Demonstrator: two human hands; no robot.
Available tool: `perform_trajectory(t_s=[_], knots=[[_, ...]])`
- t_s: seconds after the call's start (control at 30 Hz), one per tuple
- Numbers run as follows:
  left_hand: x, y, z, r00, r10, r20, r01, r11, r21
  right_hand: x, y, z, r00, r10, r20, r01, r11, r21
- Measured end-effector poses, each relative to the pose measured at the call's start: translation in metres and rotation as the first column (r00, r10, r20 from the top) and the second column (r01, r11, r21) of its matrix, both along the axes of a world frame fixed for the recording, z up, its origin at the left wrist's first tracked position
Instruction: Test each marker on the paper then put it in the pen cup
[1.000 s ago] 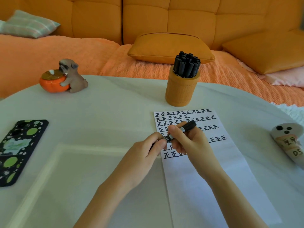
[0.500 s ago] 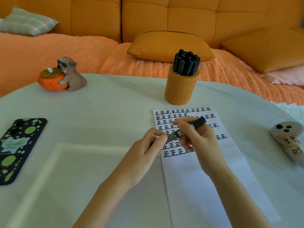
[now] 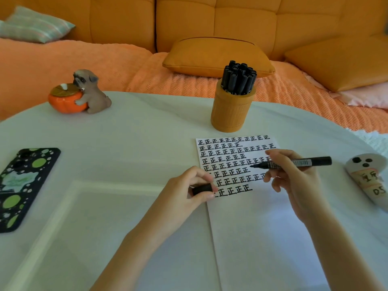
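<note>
The right hand (image 3: 294, 181) pinches the uncapped marker (image 3: 302, 162) over the paper (image 3: 252, 227). The left hand (image 3: 184, 194) pinches the cap (image 3: 202, 189) at the paper's left edge. The cup (image 3: 232, 111), packed with markers, stands just behind the paper. A phone (image 3: 21, 185) lies well left of the paper on the counter (image 3: 136, 143).

a: left hand, entry?
b: left hand (image 3: 184, 192), one. fingers curled, thumb and forefinger pinching a black cap (image 3: 202, 189). bare left forearm (image 3: 134, 248) comes in from the lower edge, angled up and right.
a: right hand?
b: right hand (image 3: 294, 179), one. thumb and fingers pinch an uncapped marker (image 3: 302, 162) mid-barrel, tip pointing left; lower fingers loosely curled. bare right forearm (image 3: 340, 250) comes in from the lower right. the hands are apart.
</note>
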State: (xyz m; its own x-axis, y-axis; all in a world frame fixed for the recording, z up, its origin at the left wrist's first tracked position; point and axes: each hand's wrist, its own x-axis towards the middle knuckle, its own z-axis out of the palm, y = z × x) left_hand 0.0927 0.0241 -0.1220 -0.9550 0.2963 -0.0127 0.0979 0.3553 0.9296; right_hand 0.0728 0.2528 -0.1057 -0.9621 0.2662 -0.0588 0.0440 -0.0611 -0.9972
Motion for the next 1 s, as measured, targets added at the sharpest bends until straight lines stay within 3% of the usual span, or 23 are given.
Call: perform_trajectory(t_s=[0.23,0.47,1.0], knots=[[0.0,0.001,-0.001,1.0,0.016,-0.02,-0.016,1.0,0.002,0.006,0.005,-0.013,0.992,-0.093,0.088,0.073,0.977,0.202],[-0.001,0.0,-0.006,0.999,0.031,-0.021,-0.032,0.998,-0.053,0.006,-0.002,-0.023,0.984,-0.166,0.065,0.135,0.93,0.342],[-0.006,0.0,-0.015,0.999,0.043,-0.012,-0.044,0.993,-0.105,0.01,-0.008,-0.027,0.977,-0.206,0.053,0.168,0.901,0.401]])
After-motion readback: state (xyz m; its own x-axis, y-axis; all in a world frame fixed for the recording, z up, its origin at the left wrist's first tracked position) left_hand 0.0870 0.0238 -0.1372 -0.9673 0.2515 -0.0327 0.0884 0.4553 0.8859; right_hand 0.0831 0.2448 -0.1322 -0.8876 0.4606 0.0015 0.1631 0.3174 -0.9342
